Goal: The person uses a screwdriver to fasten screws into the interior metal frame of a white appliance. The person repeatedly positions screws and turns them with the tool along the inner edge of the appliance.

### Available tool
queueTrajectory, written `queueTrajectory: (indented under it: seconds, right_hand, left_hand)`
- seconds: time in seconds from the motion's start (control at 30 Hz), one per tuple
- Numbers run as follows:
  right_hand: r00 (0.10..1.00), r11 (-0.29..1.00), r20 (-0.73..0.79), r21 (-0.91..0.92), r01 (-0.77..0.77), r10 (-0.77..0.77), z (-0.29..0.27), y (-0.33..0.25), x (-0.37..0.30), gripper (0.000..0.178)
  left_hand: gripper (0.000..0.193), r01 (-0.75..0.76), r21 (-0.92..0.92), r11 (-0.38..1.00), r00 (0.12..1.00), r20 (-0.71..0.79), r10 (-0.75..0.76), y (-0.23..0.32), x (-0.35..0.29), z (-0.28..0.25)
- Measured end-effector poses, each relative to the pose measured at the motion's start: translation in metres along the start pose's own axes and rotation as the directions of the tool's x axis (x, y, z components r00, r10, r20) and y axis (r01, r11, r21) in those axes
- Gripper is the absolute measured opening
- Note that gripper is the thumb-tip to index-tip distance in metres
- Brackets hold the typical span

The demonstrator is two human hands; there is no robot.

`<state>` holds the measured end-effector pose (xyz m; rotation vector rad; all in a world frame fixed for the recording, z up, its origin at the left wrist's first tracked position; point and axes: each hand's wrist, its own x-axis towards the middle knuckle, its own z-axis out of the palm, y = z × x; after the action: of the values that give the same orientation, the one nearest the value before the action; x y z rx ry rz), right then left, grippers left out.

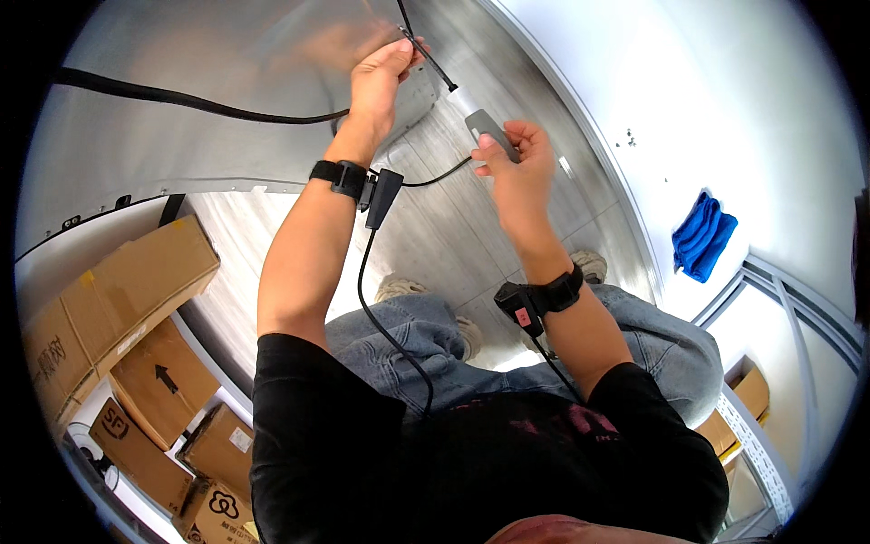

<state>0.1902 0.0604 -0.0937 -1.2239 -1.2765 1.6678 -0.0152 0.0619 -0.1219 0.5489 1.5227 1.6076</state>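
Observation:
A screwdriver (pixel 460 97) with a grey handle, a white collar and a long thin black shaft slants across the upper middle. My right hand (pixel 527 177) grips its grey handle between thumb and fingers. Near the far end of the shaft, my left hand (pixel 375 89) is closed, thumb and fingertips pinched on it. The tip lies close to the edge of a large shiny metal panel (pixel 236 59); what it touches there is too small to make out.
A thick black cable (pixel 181 95) crosses the panel toward my left wrist. Cardboard boxes (pixel 149 286) are stacked at the left. A folded blue cloth (pixel 704 238) lies on the white surface at the right, near a metal frame (pixel 797 308). Wrist-strap cords (pixel 364 295) hang over my lap.

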Motion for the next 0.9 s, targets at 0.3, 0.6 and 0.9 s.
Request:
queueTrajectory:
  seconds: [0.3,0.6,0.9]
  right_hand:
    - [1.0,0.998,0.031,-0.065,-0.002,0.004,-0.004,-0.007,0.003,0.033]
    - [0.981,0.973,0.107,0.15,-0.175,0.16,-0.008,-0.01,0.0,0.036]
    - [0.998,0.991,-0.065,0.134,-0.011,0.02,-0.003,0.021,0.002,0.033]
  left_hand:
    - [0.023,-0.112,0.042,0.993,0.989,0.103,0.107,-0.004,0.004,-0.005]
    - [0.025,-0.057,0.002,0.998,0.986,0.16,0.056,0.001,0.001,-0.005]
    - [0.017,-0.033,-0.045,0.998,0.998,0.052,0.035,0.005,0.002,0.006]
